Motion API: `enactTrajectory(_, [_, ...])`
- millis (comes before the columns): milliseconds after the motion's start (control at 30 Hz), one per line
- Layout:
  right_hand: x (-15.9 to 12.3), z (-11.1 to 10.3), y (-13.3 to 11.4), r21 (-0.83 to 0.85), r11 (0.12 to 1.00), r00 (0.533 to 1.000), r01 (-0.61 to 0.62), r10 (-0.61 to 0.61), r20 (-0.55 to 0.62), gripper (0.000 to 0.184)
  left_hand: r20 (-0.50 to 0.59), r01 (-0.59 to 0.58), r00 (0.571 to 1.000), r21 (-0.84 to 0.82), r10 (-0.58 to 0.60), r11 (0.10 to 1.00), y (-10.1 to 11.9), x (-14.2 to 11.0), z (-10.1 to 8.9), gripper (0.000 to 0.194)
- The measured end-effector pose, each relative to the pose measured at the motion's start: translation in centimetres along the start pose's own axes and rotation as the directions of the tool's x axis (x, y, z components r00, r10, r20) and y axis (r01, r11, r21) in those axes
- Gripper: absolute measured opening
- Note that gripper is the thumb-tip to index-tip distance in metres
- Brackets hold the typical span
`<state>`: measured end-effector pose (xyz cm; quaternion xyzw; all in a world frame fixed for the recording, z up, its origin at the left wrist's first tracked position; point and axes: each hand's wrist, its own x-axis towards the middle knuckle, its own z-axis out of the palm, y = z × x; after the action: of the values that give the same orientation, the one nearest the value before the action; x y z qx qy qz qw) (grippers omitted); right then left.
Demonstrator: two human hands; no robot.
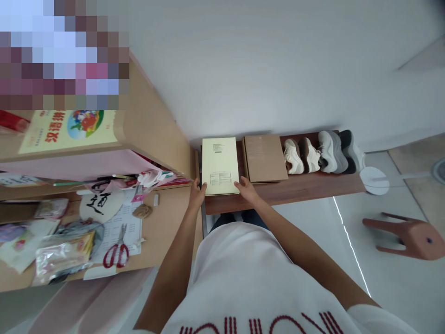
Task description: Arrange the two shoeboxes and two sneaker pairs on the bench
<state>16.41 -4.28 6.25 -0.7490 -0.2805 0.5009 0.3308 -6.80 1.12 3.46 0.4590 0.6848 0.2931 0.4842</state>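
A pale yellow box (220, 160) with small printed text on its top stands at the left end of a brown wooden shelf (278, 191), against the wall. My left hand (198, 194) grips its near left corner, thumb on the edge. At the near right corner, my right hand (247, 190) holds the same box, thumb on top. The fingers under or behind the box are largely hidden. Just right of it lies a brown cardboard box (266, 158), slightly apart. White sneakers (294, 157) and grey sneakers (333, 152) stand farther right on the shelf.
To the left is a desk (163, 222) with red-handled scissors (117, 253), papers and plastic packets. Its tall side panel (149, 102) rises beside the shelf. A reddish-brown stool (410, 239) and a round white disc (374, 180) are at the right.
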Motion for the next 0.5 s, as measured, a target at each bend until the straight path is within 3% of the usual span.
enactTrajectory(300, [1.6,1.0,-0.3,-0.038,0.999,0.999,-0.009,0.008,-0.036,0.072,0.013,0.062,0.998,-0.057,-0.061,0.996,0.0,1.4,0.7,0.057])
enactTrajectory(500, [2.8,1.5,0.4,-0.013,0.999,0.999,0.045,-0.045,-0.026,0.068,0.058,0.034,0.998,-0.097,-0.029,0.995,-0.3,1.6,1.1,0.051])
